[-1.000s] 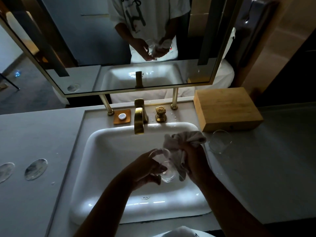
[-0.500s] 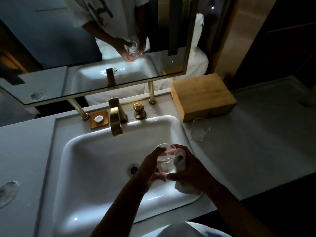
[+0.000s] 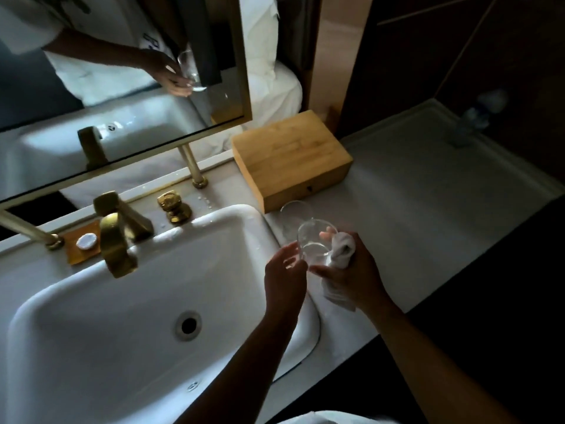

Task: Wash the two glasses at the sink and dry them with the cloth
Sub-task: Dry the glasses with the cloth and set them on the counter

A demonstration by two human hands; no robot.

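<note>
Dim light is falling across a pale counter (image 3: 428, 209) that is running along under a framed mirror (image 3: 122, 87), and everything the job needs is sitting within arm's reach of it. Set into the counter, the white sink (image 3: 91, 332) is taking up the left half of the view, its basin lying under a brass tap (image 3: 117, 243) from which no water is running, which suggests washing is finished. Behind and to the right, a wooden box (image 3: 290, 160) is standing against the wall, leaving the counter in front of it free as a setting-down spot.

One glass (image 3: 294, 220) is already standing there, upright, just in front of the box and beside the sink rim, probably parked after its turn.

Over the sink's right edge, the right hand (image 3: 351, 270) is gripping the second glass (image 3: 316, 243) together with the cloth (image 3: 342, 249), fingers curled round both, the cloth bunched against the glass's outer side and trailing down below the palm. That grip is keeping the fabric pressed to the wet wall while carrying the glass. The left hand (image 3: 282, 270) is hovering just beside it, fingers loosely spread and holding nothing; whether its fingertips are touching the glass I cannot tell. By my reading it is letting go so the glass can join the first.
</note>
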